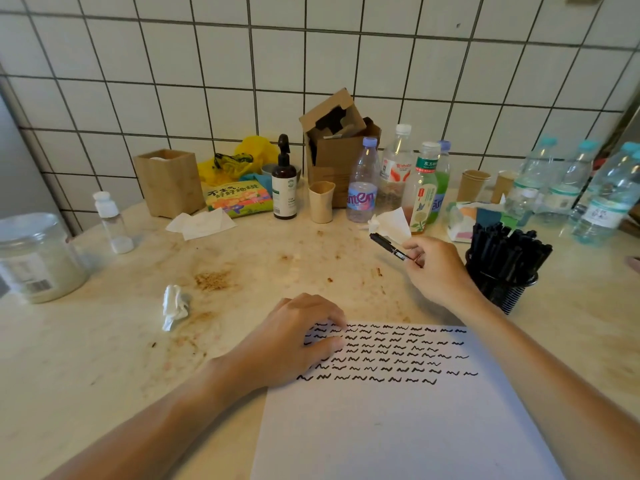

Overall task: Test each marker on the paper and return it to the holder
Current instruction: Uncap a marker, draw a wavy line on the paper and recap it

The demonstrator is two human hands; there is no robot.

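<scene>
Head view is showing you two bare hands over one sheet of paper [398, 420]; your left hand [294, 344] is lying on the sheet's upper left corner with its fingers loosely bent and resting flat on the paper, gripping nothing; your right hand [438, 268] is pinching one black marker [391, 247] between thumb and fingertips, and you are holding it in the air above the stained counter [242, 258], beyond the paper's far edge and just left of the holder [502, 289]. That marker is looking slim and black, with a small white label near your fingers and its dark end pointing up and left; whether it is capped I cannot tell. One dark mesh holder is standing right of your right hand, packed with many black markers, too crowded to count. Seven rows of short black squiggles are filling the top of the paper, while its lower half is showing bare white. Two crumpled tissues are lying on the counter, one [175, 306] left of your left hand, one [391, 223] just behind the marker.
</scene>
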